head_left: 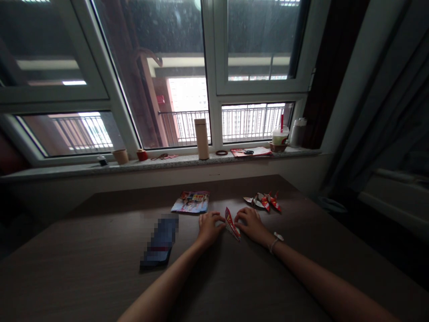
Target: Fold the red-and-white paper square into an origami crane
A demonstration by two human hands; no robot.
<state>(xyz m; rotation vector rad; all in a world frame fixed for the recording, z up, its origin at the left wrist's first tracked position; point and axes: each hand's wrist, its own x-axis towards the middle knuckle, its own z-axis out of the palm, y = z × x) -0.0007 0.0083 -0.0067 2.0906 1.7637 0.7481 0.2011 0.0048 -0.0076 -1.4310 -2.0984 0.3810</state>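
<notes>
The folded paper [232, 225] is between the two hands, over the brown table [83, 250], its long axis slanting from far left to near right, one narrow tip pointing away from the person and slightly left. The left hand [210, 228] and right hand [251, 221] curl thumb and forefinger to its sides; whether they pinch it, I cannot tell

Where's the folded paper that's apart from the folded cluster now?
In the head view, the folded paper is just right of centre, between the left hand and the right hand.
</notes>
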